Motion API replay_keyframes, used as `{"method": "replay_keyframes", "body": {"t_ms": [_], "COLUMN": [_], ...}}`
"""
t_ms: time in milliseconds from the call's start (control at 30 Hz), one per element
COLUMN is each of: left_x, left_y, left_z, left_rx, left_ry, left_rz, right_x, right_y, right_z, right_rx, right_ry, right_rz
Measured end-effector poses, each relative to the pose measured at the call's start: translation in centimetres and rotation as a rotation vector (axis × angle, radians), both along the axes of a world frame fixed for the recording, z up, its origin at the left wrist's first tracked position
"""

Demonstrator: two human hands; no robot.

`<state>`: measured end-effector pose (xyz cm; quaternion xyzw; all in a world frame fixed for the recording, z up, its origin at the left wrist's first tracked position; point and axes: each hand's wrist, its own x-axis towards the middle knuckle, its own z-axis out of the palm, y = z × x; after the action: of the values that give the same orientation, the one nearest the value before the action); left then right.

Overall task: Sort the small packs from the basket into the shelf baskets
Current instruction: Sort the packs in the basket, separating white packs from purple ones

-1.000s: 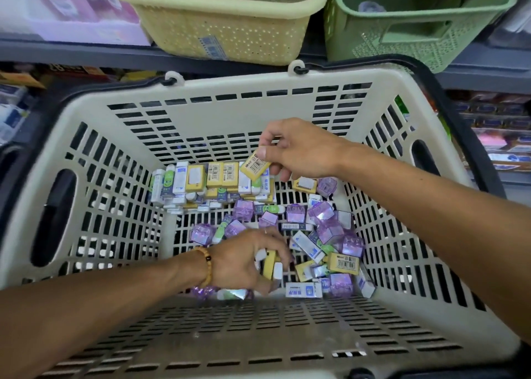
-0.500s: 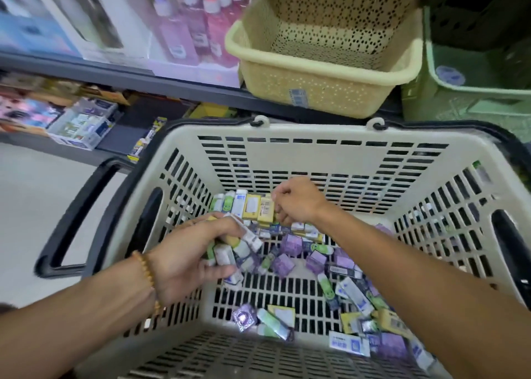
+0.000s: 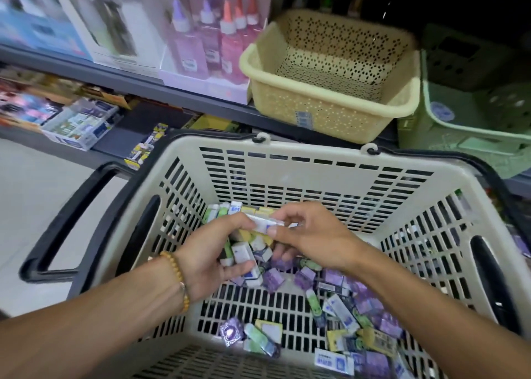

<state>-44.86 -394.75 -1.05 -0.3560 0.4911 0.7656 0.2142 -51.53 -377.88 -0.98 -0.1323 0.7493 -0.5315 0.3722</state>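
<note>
Both hands have drawn together since half a second ago: the right hand [image 3: 311, 236] has left the row of packs at the far wall and now meets the left hand [image 3: 214, 259] above the shopping basket [image 3: 316, 160]. Its fingers [image 3: 271, 230] pinch one end of a white pack [image 3: 265, 223], while the left hand curls round a clutch of several white packs [image 3: 244, 253] and touches the same one. This looks like the gathering step, one kind being collected before it goes up to the shelf. Most of the loose packs [image 3: 344, 315], purple, green, yellow and white, lie over the basket floor, with a tidy row [image 3: 230, 209] against the far wall. Next the handful must be lifted over the rim and across to the yellow shelf basket [image 3: 330, 102], just behind; the green shelf basket [image 3: 471, 131] sits to its right. Glue bottles [image 3: 212, 36] stand left of the yellow one, near enough to knock, and an overfull grip could shed packs.
</note>
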Motion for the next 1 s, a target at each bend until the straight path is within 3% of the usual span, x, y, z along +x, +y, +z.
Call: {"method": "replay_keyframes", "body": {"t_ms": [133, 267, 367, 533, 633, 700, 800, 1000], "left_x": [-0.2, -0.3, -0.3, -0.3, -0.4, -0.6, -0.7, -0.8], "left_y": [-0.2, -0.3, -0.5, -0.7, -0.6, -0.4, 0.1, 0.8], "left_z": [-0.1, -0.2, -0.3, -0.3, -0.3, -0.3, -0.3, -0.5], "left_rx": [-0.022, -0.067, -0.073, -0.04, -0.014, 0.008, 0.023, -0.038], "left_ry": [-0.003, -0.011, -0.026, -0.042, -0.046, -0.038, -0.02, -0.026], "left_rz": [0.008, 0.033, 0.056, 0.081, 0.095, 0.102, 0.066, 0.057], "right_x": [-0.5, -2.4, -3.1, -3.4, -3.0, -2.2, -0.8, -0.6], "right_y": [0.7, 2.4, 2.4, -0.3, -0.3, 0.3, 0.3, 0.4], "right_z": [-0.8, -2.2, -3.4, -4.3, -3.3, -1.9, -0.4, -0.7], "right_rx": [-0.059, 0.161, 0.266, 0.235, 0.209, 0.16, 0.098, 0.007], "right_ry": [-0.067, 0.054, 0.049, -0.09, 0.004, 0.026, -0.088, -0.017], "right_rz": [-0.208, -0.393, -0.318, -0.272, -0.286, -0.151, 0.082, -0.1]}}
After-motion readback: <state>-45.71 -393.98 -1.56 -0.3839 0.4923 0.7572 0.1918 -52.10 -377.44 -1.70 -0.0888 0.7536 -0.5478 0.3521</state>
